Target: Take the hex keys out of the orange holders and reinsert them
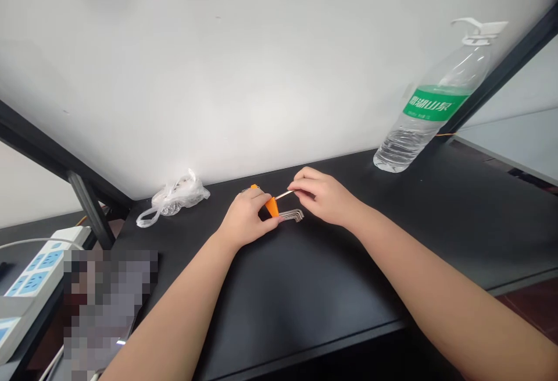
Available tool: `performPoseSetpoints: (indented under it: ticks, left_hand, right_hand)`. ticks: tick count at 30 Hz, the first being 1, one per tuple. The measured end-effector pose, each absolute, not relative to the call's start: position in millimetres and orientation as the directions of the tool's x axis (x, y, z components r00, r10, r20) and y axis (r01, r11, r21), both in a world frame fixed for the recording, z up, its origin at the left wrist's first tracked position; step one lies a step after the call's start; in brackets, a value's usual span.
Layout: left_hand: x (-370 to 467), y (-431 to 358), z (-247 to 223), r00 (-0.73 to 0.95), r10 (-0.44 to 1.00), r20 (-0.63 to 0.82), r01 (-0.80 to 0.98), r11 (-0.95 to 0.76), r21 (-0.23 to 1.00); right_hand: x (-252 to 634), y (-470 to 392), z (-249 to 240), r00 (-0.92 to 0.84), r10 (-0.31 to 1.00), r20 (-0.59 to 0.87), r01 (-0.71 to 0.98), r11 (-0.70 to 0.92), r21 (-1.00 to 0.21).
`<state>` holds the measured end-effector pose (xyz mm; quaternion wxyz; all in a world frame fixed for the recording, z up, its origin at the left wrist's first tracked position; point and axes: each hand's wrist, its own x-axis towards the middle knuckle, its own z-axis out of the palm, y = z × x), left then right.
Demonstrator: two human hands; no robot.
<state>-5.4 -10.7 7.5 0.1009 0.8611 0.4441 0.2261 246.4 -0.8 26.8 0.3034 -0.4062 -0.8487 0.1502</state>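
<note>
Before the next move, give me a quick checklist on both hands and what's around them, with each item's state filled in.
1. Orange holder steadied: ok, the left hand grips it.
2. Metal key gripped: ok, pinched by the right hand.
3. Metal key clear of the holder: not ok, its end meets the orange part.
4. Key seating depth: cannot tell, too small to see.
5. Bottle clear of both hands: ok, apart at the right.
6. Plastic bag clear: ok, apart at the left.
</note>
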Motion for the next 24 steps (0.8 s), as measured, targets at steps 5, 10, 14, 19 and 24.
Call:
performPoseSetpoints:
  ticks: [5, 10, 14, 19, 24]
  left_hand:
    - [-2.1, -12.3, 7.2, 0.526, 0.788, 0.318, 0.686, -0.615, 0.388]
    - [-1.3, -12.2, 7.1, 0.532, 0.777, 0.336, 0.681, -0.629, 0.375]
    - [-4.4, -9.6, 5.1, 0.474, 0.803, 0.362, 0.712, -0.591, 0.379]
    - [-5.4, -8.5, 3.0, 0.428, 0.827, 0.364, 0.74, -0.552, 0.384]
    - [-5.5, -8.4, 1.5, 0.424, 0.824, 0.376, 0.745, -0.553, 0.373]
  right_hand:
    - [234.6, -7.3, 24.8, -0.539, 0.755, 0.373, 0.517, 0.647, -0.561]
    - [225.1, -10.3, 20.7, -0.548, 0.77, 0.326, 0.458, 0.603, -0.654]
    - [236.1, -1.5, 18.3, -0.454, 0.849, 0.27, 0.615, 0.517, -0.595]
    - [250.4, 9.7, 14.0, -0.527, 0.849, 0.026, 0.744, 0.476, -0.47]
    - [251.0, 11.4, 10.5, -0.491, 0.87, -0.049, 0.802, 0.43, -0.414]
